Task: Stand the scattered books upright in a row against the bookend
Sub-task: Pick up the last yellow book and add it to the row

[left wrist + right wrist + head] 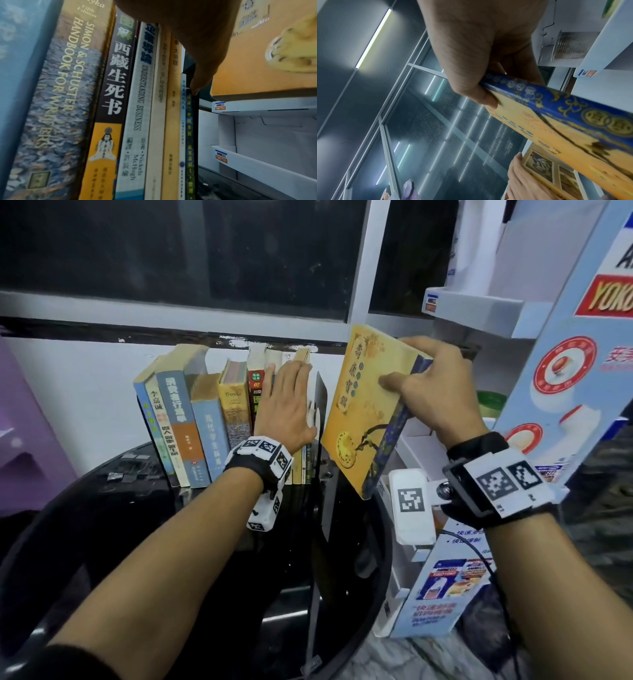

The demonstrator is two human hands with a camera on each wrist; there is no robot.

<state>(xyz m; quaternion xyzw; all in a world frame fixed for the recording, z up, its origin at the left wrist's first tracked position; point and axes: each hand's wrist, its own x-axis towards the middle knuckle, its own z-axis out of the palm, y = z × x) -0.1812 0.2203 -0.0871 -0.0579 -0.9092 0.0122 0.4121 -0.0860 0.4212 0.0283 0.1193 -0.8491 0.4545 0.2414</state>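
Table (144, 508): round, black and glossy, set in front of a white wall with a dark window above it.
Display stand (561, 392): white and pale blue cardboard shelving on the right, printed with product labels; its shelves (267, 106) show close by in the left wrist view.
Row of books (191, 419): standing on the table against the wall, spines facing out; the ones at the left end lean a little, the rest look upright. A blue spine, the "Handbook for Writers" (56, 102), a dark spine with white characters and "Understanding Business" (144, 102) stand side by side, touching.
Bookend (321, 405): a thin dark upright plate at the right end of the row, just beside the last slim book.
Yellow book (363, 412): held in the air to the right of the bookend, tilted, cover facing the row, blue patterned spine (556, 106) toward the stand; it does not touch the table.
Left hand (286, 402): flat, fingers straight, pressed against the right-hand spines of the row; the thumb tip (197, 86) rests at the top of the last slim book.
Right hand (435, 385): gripping the yellow book near its upper spine edge, thumb (481, 94) on the cover, fingers wrapped behind.
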